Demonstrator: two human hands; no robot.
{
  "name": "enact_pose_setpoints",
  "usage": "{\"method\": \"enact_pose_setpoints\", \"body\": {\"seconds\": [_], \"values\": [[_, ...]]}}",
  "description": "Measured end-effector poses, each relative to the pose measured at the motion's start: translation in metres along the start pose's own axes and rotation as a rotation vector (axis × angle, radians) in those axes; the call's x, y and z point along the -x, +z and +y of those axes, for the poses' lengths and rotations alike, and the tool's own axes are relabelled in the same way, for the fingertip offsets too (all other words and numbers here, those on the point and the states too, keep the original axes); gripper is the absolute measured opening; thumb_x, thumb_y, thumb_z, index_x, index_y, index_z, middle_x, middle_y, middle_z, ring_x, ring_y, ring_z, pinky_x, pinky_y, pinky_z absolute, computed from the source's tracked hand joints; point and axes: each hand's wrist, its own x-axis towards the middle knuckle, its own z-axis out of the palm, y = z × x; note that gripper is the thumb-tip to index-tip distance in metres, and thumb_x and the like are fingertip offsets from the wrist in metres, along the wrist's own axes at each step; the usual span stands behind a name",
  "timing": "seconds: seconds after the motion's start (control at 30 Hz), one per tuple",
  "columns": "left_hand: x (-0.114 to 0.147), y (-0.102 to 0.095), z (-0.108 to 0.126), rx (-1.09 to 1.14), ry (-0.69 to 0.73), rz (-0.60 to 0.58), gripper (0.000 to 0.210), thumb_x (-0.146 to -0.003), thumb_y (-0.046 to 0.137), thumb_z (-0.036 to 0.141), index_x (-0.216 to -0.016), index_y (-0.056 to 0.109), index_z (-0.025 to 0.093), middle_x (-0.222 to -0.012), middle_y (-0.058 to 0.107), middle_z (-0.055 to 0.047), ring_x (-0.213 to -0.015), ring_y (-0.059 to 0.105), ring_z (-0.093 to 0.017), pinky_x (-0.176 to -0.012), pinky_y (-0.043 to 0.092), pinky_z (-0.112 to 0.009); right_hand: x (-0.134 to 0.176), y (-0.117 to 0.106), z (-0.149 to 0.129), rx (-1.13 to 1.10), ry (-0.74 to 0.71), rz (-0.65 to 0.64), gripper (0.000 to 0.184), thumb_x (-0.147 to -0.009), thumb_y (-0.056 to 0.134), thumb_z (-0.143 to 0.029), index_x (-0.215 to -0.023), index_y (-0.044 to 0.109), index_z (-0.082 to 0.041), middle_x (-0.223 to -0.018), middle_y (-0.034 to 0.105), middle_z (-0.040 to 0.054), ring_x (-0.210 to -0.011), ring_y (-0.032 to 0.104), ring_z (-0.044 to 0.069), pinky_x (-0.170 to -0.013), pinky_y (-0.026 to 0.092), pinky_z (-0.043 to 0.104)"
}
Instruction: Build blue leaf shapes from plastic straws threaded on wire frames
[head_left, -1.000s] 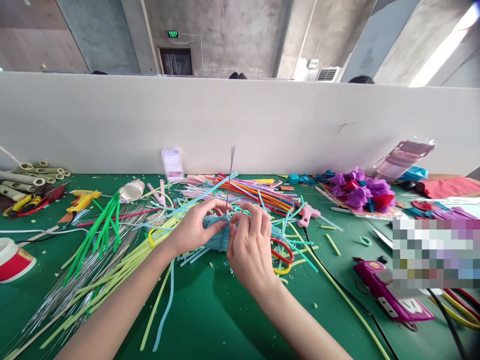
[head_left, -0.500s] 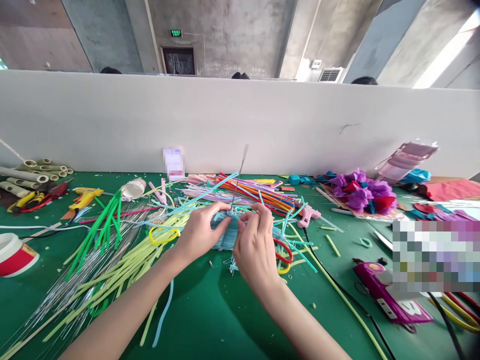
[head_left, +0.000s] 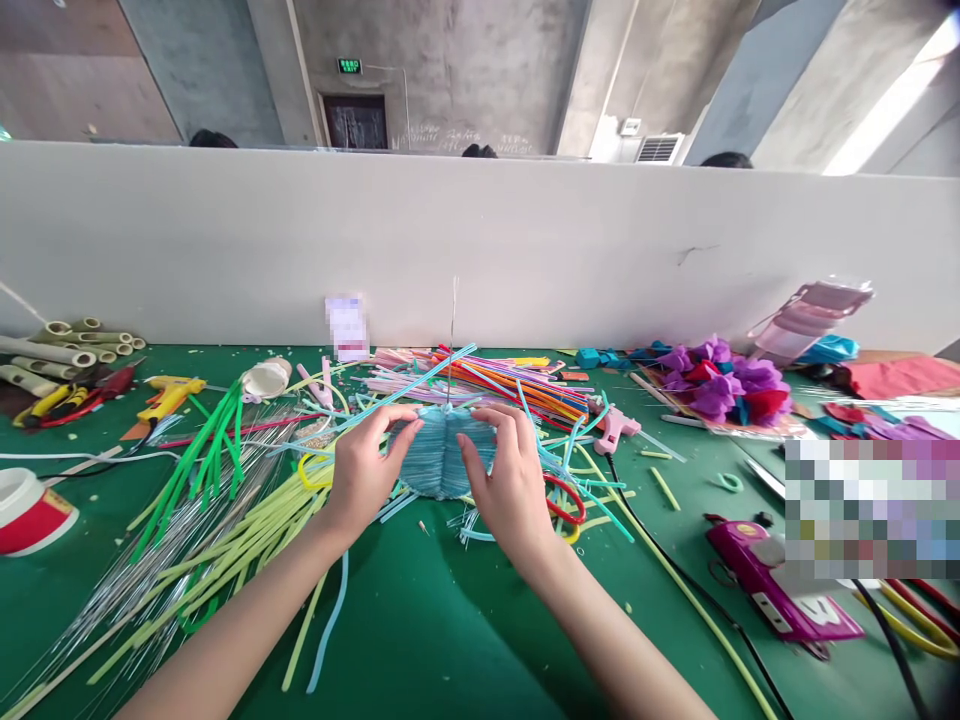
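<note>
Between my hands is a ribbed, light-blue pipe-cleaner piece [head_left: 444, 462], rounded and wing-like, with a crease down its middle. Thin wires [head_left: 453, 325] stand upright from the top of that crease. My left hand [head_left: 364, 468] pinches the piece's upper left edge with thumb and fingers. At its upper right edge, my right hand [head_left: 511, 482] grips it with the thumb on the near face. Part of the right side is hidden by my right fingers. Red-handled scissors [head_left: 566, 498] lie just right of my right hand, partly under loose blue stems.
Yellow-green pipe cleaners [head_left: 247, 540] and bare wires spread to the left. Behind the piece lie orange and pink stems [head_left: 517, 385]. A yellow glue gun [head_left: 171, 398], a pink glue gun [head_left: 616, 430], a paper cup [head_left: 34, 515] and a purple device [head_left: 784, 590] surround the work area.
Both hands have moved apart, from the wire base at the top to the two sides of the blue piece. More of its face shows, and the wires stand straighter.
</note>
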Motion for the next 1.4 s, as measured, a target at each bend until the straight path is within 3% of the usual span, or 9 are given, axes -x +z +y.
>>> {"method": "enact_pose_setpoints", "body": {"seconds": [0.13,0.33,0.53,0.67,0.77,0.93,1.13,1.3,1.4], "values": [[-0.006,0.001,-0.001,0.007,0.025,-0.007,0.018,-0.095,0.059,0.036,-0.108,0.066,0.025,-0.108,0.077,-0.005,-0.097,0.073,-0.023,-0.09,0.055,-0.035,-0.002,0.004,0.007,-0.04,0.028,0.006,0.02,-0.099,0.052,-0.023,-0.118,0.055,-0.02,-0.114,0.063,0.0117,-0.106,0.058,0.026,-0.088,0.052,0.042],[-0.018,0.003,0.001,-0.034,0.152,-0.018,0.015,-0.099,0.053,0.03,-0.095,0.066,0.024,-0.094,0.077,-0.003,-0.087,0.072,-0.019,-0.082,0.055,-0.03,-0.012,0.002,0.012,-0.075,-0.017,0.0,0.013,-0.098,0.052,-0.022,-0.103,0.064,-0.023,-0.107,0.065,0.0089,-0.101,0.062,0.023,-0.09,0.052,0.04],[-0.015,0.005,-0.001,-0.101,0.304,-0.046,0.012,-0.1,0.05,0.022,-0.098,0.062,0.023,-0.105,0.073,-0.008,-0.102,0.068,-0.02,-0.093,0.052,-0.035,-0.016,0.001,0.014,-0.079,-0.076,-0.014,0.009,-0.097,0.056,-0.023,-0.1,0.064,-0.022,-0.102,0.07,0.0076,-0.098,0.062,0.023,-0.088,0.051,0.039],[-0.016,0.009,-0.012,-0.109,0.424,-0.033,0.011,-0.098,0.052,0.016,-0.099,0.061,0.022,-0.106,0.074,-0.009,-0.11,0.066,-0.022,-0.098,0.05,-0.039,-0.021,0.007,0.016,-0.132,0.094,0.023,0.012,-0.093,0.062,-0.026,-0.103,0.066,-0.02,-0.094,0.073,0.0055,-0.085,0.064,0.021,-0.078,0.051,0.033],[-0.021,0.012,-0.02,-0.118,0.473,-0.022,0.01,-0.098,0.053,0.016,-0.099,0.061,0.022,-0.1,0.075,-0.007,-0.103,0.069,-0.021,-0.095,0.052,-0.039,-0.03,0.009,0.016,-0.223,0.258,-0.033,0.013,-0.088,0.068,-0.032,-0.092,0.072,-0.021,-0.082,0.075,0.002,-0.07,0.062,0.018,-0.069,0.048,0.029],[-0.019,0.006,-0.015,-0.161,0.408,-0.051,0.009,-0.099,0.053,0.02,-0.094,0.061,0.021,-0.088,0.073,-0.005,-0.088,0.068,-0.022,-0.085,0.052,-0.036,-0.03,0.006,0.01,-0.264,0.353,-0.136,0.019,-0.088,0.064,-0.038,-0.083,0.071,-0.021,-0.071,0.071,-0.0015,-0.057,0.054,0.013,-0.058,0.041,0.025],[0.005,-0.005,-0.011,-0.162,0.213,-0.155,0.01,-0.101,0.051,0.024,-0.094,0.057,0.021,-0.085,0.072,-0.002,-0.076,0.069,-0.017,-0.07,0.051,-0.027,-0.007,0.008,0.008,-0.159,0.458,-0.323,0.026,-0.092,0.055,-0.043,-0.086,0.067,-0.021,-0.047,0.044,-0.009,-0.042,0.036,0.01,-0.045,0.022,0.024],[0.034,0.003,-0.024,-0.181,0.146,-0.27,0.009,-0.1,0.053,0.022,-0.092,0.057,0.022,-0.079,0.071,0.002,-0.066,0.069,-0.015,-0.06,0.05,-0.023,0.021,0.02,0.021,-0.127,0.41,-0.443,0.018,-0.092,0.057,-0.035,-0.088,0.069,-0.022,-0.045,0.045,-0.0089,-0.04,0.04,0.012,-0.042,0.028,0.023],[0.054,0.011,-0.029,-0.222,0.148,-0.28,0.012,-0.1,0.05,0.021,-0.091,0.058,0.022,-0.096,0.072,-0.005,-0.09,0.069,-0.021,-0.076,0.054,-0.031,0.04,0.027,0.027,-0.108,0.333,-0.442,0.011,-0.091,0.057,-0.022,-0.086,0.066,-0.021,-0.064,0.062,-0.0024,-0.056,0.057,0.016,-0.055,0.044,0.025]]}}
